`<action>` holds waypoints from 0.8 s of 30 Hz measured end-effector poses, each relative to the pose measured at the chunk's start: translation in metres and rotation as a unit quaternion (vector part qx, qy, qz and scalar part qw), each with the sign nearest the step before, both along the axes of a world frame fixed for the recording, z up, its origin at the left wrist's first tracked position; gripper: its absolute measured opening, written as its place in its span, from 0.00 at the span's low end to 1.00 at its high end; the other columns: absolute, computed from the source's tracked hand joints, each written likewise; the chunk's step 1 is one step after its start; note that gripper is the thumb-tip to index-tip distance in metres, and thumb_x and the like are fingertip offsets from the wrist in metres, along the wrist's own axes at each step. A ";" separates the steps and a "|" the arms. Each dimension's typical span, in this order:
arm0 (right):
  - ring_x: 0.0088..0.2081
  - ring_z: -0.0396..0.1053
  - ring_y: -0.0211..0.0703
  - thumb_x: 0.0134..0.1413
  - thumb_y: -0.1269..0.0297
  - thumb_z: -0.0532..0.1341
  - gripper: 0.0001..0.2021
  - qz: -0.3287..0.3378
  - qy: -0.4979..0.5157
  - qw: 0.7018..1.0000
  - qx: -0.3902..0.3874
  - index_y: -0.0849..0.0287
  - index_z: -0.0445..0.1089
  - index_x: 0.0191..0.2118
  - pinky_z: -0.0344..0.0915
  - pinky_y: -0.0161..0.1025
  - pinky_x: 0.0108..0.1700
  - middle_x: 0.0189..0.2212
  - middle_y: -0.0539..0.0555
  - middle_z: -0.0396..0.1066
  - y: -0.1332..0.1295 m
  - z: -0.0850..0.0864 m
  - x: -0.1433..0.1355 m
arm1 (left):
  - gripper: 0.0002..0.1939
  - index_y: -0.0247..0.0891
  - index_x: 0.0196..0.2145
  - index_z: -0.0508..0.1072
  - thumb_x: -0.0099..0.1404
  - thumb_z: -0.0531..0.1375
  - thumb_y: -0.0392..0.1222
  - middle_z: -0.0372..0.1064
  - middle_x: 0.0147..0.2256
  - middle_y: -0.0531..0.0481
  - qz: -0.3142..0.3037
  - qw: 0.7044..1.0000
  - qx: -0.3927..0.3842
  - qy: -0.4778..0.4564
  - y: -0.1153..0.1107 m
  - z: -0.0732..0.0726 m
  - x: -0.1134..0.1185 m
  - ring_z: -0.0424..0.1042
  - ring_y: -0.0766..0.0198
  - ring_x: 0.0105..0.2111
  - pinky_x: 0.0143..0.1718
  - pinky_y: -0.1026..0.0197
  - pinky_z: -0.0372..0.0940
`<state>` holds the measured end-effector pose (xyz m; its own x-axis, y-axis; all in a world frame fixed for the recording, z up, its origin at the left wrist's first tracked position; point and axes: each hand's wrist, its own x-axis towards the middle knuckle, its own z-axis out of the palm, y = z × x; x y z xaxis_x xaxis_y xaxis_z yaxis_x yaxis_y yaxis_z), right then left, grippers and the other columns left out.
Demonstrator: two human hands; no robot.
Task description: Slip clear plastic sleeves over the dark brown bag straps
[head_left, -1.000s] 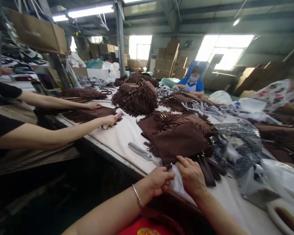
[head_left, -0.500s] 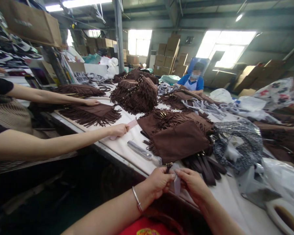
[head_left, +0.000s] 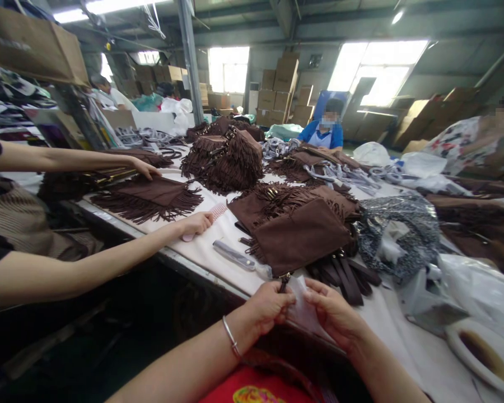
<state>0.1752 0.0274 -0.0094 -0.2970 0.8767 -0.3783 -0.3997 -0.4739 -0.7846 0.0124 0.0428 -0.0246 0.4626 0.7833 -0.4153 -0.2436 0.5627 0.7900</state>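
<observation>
At the table's near edge, my left hand (head_left: 269, 307) is closed, thumb and fingers pinching one side of a thin white translucent sheet (head_left: 303, 305) next to a dark zipper pull (head_left: 284, 280). My right hand (head_left: 334, 313) is closed on the other side of the sheet. Just beyond my hands lies a brown bag (head_left: 302, 235), its corner with the zipper pull pointing at my left hand. Dark brown straps (head_left: 346, 277) stick out from under it on the right. To its left lies a plastic-wrapped strap (head_left: 234, 254).
A co-worker's hand holds a pink comb (head_left: 218, 210) beside a fringed bag (head_left: 147, 196) on the left. More fringed bags (head_left: 224, 159) are heaped behind. Crumpled plastic (head_left: 399, 235) and a white roll (head_left: 481, 352) lie right. Another person (head_left: 325, 131) sits across the table.
Between my hands the white sheet has spread wider, and my right hand has moved slightly away from my left. The co-worker's far hand has drawn back left. The view has shifted slightly.
</observation>
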 end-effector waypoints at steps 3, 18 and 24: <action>0.32 0.74 0.45 0.41 0.63 0.71 0.18 0.051 0.033 0.998 -0.006 0.62 0.75 0.40 0.67 0.41 0.39 0.33 0.57 0.77 0.001 0.003 0.001 | 0.15 0.38 0.30 0.64 0.46 0.65 0.40 0.52 0.17 0.63 0.002 1.000 0.002 0.009 -0.001 0.003 0.000 0.49 0.75 0.14 0.18 0.66 0.40; 0.21 0.59 0.33 0.33 0.57 0.74 0.16 -0.116 -0.197 0.973 0.019 0.63 0.72 0.23 0.55 0.32 0.24 0.18 0.49 0.68 0.003 -0.016 0.010 | 0.12 0.36 0.31 0.65 0.54 0.64 0.44 0.56 0.20 0.60 0.001 0.999 -0.039 -0.020 0.001 -0.002 -0.003 0.45 0.77 0.15 0.17 0.67 0.38; 0.20 0.54 0.31 0.33 0.56 0.73 0.17 -0.116 -0.231 0.966 0.025 0.62 0.68 0.22 0.50 0.31 0.22 0.17 0.46 0.62 -0.013 -0.015 0.017 | 0.10 0.32 0.35 0.68 0.67 0.52 0.42 0.66 0.27 0.51 0.032 0.987 -0.150 -0.051 0.010 0.000 -0.014 0.57 0.75 0.17 0.20 0.68 0.55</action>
<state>0.1925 0.0142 -0.0247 0.0996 0.9203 -0.3783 -0.0929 -0.3699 -0.9244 -0.0012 0.0528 -0.0244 0.4685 0.6606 -0.5867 -0.3561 0.7489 0.5588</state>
